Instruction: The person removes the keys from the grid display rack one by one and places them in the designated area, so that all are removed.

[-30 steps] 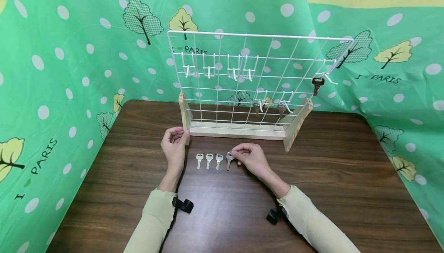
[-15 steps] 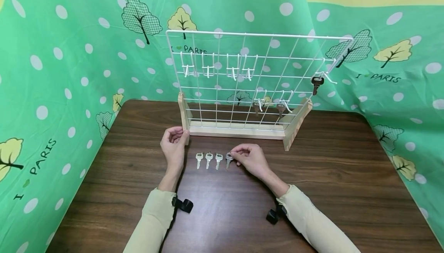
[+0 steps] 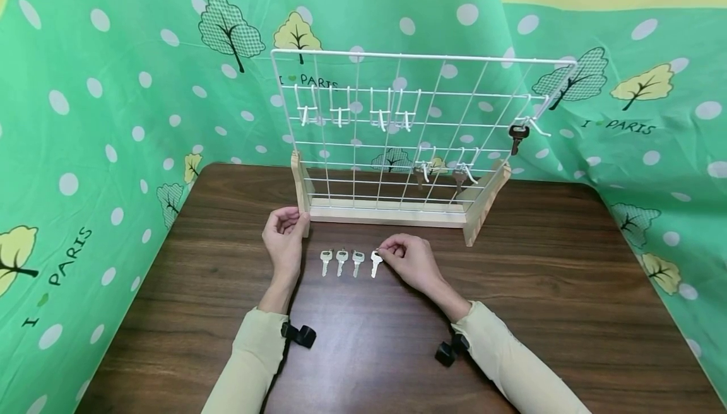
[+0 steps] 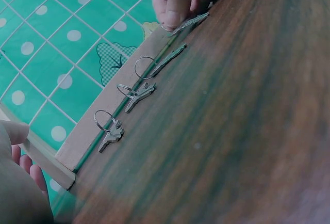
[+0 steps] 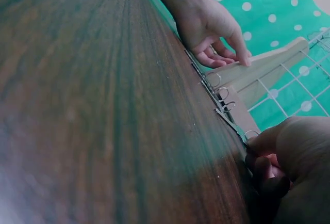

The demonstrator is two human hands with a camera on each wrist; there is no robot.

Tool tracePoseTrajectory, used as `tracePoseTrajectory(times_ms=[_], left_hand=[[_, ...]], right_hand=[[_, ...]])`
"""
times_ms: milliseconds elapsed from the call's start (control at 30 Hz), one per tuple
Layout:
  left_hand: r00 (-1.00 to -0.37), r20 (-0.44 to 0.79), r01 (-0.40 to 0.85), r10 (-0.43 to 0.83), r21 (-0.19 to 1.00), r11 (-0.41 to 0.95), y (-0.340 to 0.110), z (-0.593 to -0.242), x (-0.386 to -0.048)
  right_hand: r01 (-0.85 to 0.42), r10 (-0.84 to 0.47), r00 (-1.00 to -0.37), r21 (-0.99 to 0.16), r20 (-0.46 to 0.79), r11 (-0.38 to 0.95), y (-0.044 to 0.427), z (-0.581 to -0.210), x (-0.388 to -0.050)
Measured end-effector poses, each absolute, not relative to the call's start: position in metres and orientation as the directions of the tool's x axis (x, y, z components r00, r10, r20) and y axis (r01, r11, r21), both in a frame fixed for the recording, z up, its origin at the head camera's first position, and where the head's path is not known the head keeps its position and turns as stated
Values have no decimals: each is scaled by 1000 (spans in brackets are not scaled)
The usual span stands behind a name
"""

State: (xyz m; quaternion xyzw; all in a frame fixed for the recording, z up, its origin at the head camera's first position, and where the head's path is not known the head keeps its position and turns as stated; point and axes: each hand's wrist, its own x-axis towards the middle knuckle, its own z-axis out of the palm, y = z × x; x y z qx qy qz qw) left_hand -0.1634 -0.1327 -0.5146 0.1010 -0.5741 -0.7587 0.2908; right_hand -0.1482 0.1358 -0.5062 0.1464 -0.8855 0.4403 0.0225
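My right hand (image 3: pixel 413 264) pinches the ring end of a silver key (image 3: pixel 375 265), whose blade points towards me at tabletop level. In the left wrist view, the fingertips sit at this key's ring (image 4: pixel 188 24). Left of it, three more keys (image 3: pixel 342 262) lie in a row on the table, each with a small ring. My left hand (image 3: pixel 284 243) grips the left wooden foot of a white wire grid rack (image 3: pixel 386 212), thumb on one side and fingers on the other. In the right wrist view, the left hand (image 5: pixel 211 33) is at that wooden foot.
Several white hooks (image 3: pixel 380 117) hang in the rack's upper left part. Two dark keys (image 3: pixel 459 179) hang on lower right hooks, and another dark key (image 3: pixel 518 136) hangs at the right edge. A green patterned cloth (image 3: pixel 142 73) stands behind the brown table (image 3: pixel 539 288).
The key at my right hand has turned slightly, its face going from darker to bright, with its blade angled a little differently. My left hand stays on the wooden foot.
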Motion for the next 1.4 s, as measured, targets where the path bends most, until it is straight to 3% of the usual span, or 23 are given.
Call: tracePoseTrajectory(times_ms=[1100,1400], left_hand=[[-808,167,318,-565,931,-179,-132,-513,-163],[-808,170,322,-564,929,-181,-132,-514,-164]], right_hand=[[-392,-239,-920,-700,311,597,132,-513,-146],[-345,-241,-938,-703,247,622,131,-507,-146]])
